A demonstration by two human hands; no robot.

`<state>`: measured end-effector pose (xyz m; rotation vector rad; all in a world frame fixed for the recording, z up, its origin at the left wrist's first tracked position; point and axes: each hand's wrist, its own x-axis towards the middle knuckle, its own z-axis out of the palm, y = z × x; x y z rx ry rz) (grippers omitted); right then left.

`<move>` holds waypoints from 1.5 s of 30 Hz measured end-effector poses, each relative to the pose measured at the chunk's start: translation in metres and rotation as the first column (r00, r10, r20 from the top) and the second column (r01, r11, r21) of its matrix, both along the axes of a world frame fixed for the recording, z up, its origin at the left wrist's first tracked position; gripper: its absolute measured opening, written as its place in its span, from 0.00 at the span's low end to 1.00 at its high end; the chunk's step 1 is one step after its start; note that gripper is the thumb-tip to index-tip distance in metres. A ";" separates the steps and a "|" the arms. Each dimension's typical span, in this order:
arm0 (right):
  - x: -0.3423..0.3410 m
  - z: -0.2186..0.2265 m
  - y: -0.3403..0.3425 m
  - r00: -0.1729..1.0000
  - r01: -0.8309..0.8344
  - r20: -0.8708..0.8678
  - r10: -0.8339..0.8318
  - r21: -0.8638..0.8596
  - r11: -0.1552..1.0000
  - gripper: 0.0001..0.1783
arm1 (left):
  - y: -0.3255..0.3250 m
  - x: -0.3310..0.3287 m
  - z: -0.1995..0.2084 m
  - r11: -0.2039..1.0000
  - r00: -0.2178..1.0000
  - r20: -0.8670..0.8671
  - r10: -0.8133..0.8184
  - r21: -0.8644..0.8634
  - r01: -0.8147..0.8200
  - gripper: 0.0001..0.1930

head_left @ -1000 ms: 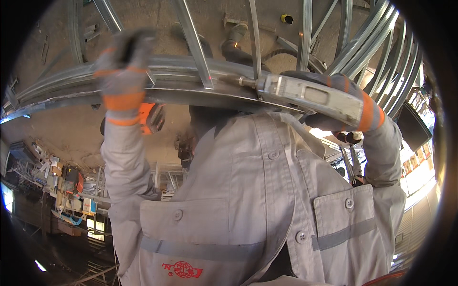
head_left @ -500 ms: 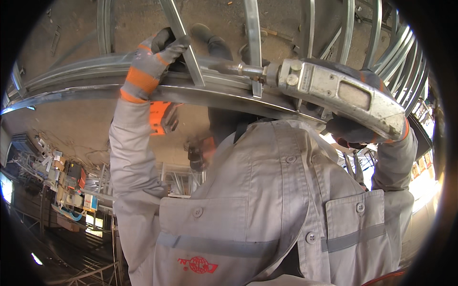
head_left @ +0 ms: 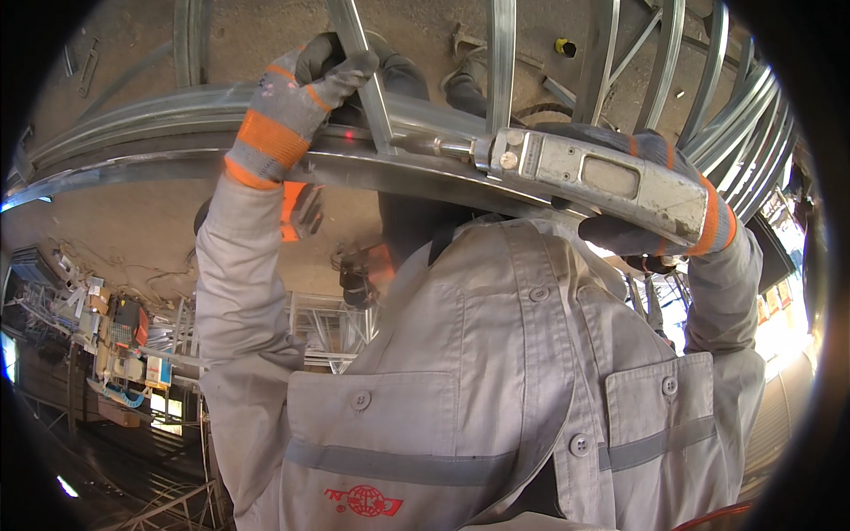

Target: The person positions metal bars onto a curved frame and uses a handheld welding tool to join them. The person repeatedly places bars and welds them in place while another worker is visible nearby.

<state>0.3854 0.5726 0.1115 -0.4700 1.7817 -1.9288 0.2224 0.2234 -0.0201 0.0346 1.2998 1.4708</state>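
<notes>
Power tool (head_left: pixel 595 188) now nearer metal strut (head_left: pixel 379 113)

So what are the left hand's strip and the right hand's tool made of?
The strip looks like metal, perhaps galvanized steel: silvery, softly shiny. The tool seems cased in pale, scuffed metal, possibly aluminium: dull sheen, dark wear marks.

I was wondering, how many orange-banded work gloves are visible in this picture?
2. The left glove grips a slanted metal bar; the right glove holds a silver power tool. Any others could be hidden from view.
</notes>
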 end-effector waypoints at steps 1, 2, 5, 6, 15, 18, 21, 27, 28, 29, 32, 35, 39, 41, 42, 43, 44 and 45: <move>-0.001 -0.001 -0.002 1.000 0.006 -0.007 -0.007 -0.010 1.000 0.33 | 0.001 0.001 -0.001 0.999 0.999 -0.038 -0.035 -0.018 0.034 0.15; -0.002 -0.001 -0.002 1.000 -0.006 0.017 0.006 -0.010 1.000 0.33 | 0.003 0.002 -0.001 0.997 0.995 -0.076 -0.071 -0.038 0.068 0.16; -0.003 -0.001 -0.004 0.999 -0.040 0.010 0.040 0.011 0.999 0.34 | 0.009 0.001 0.007 0.988 0.974 -0.180 -0.136 -0.096 0.120 0.19; -0.004 0.000 -0.005 0.999 -0.044 0.003 0.044 0.027 0.999 0.34 | 0.010 0.002 0.013 0.984 0.959 -0.244 -0.144 -0.139 0.112 0.18; 0.003 -0.003 -0.007 0.986 -0.168 0.031 0.165 0.194 0.966 0.32 | 0.006 0.009 0.032 0.933 0.953 -0.273 -0.129 -0.360 0.023 0.34; 0.007 -0.007 -0.010 0.923 -0.354 0.240 0.299 0.235 0.905 0.42 | -0.003 0.013 0.011 0.793 0.246 -0.763 -0.598 -0.519 0.318 0.26; 0.012 -0.013 -0.020 0.988 -0.125 0.115 0.101 0.222 0.967 0.33 | -0.010 0.026 -0.012 0.879 0.879 -0.365 -0.308 -0.462 0.117 0.34; 0.014 -0.039 -0.032 0.921 -0.207 0.358 0.153 0.118 0.971 0.25 | -0.016 0.039 -0.046 0.917 0.872 -0.414 -0.260 -0.390 0.088 0.30; 0.015 -0.043 -0.032 0.921 -0.203 0.358 0.156 0.097 0.974 0.26 | -0.015 0.038 -0.049 0.918 0.870 -0.420 -0.258 -0.388 0.085 0.29; 0.016 -0.047 -0.031 0.914 -0.223 0.369 0.169 0.109 0.969 0.26 | -0.015 0.036 -0.052 0.899 0.851 -0.438 -0.291 -0.429 0.086 0.27; 0.018 -0.051 -0.028 0.892 -0.232 0.419 0.167 0.108 0.967 0.24 | -0.016 0.033 -0.053 0.884 0.810 -0.461 -0.363 -0.445 0.144 0.23; 0.017 -0.050 -0.028 0.896 -0.232 0.413 0.162 0.125 0.965 0.24 | -0.017 0.032 -0.048 0.935 0.836 -0.487 -0.254 -0.346 0.082 0.19; 0.015 -0.045 -0.030 0.881 -0.238 0.444 0.161 0.124 0.963 0.25 | -0.018 0.035 -0.046 0.965 0.927 -0.349 -0.137 -0.258 0.046 0.17; 0.015 -0.045 -0.030 0.860 -0.259 0.481 0.173 0.117 0.959 0.25 | -0.019 0.036 -0.051 0.960 0.935 -0.325 -0.139 -0.276 0.047 0.16; 0.015 -0.045 -0.030 0.842 -0.275 0.506 0.186 0.106 0.955 0.25 | -0.019 0.036 -0.054 0.952 0.913 -0.372 -0.171 -0.301 0.056 0.16; 0.016 -0.046 -0.030 0.869 -0.259 0.461 0.178 0.118 0.959 0.25 | -0.020 0.037 -0.058 0.949 0.876 -0.440 -0.196 -0.311 0.056 0.16; 0.017 -0.047 -0.029 0.889 -0.247 0.423 0.175 0.121 0.961 0.25 | -0.021 0.037 -0.061 0.949 0.878 -0.439 -0.192 -0.312 0.051 0.16; 0.018 -0.048 -0.028 0.920 -0.220 0.350 0.173 0.098 0.970 0.26 | -0.022 0.037 -0.064 0.954 0.868 -0.463 -0.179 -0.298 0.037 0.16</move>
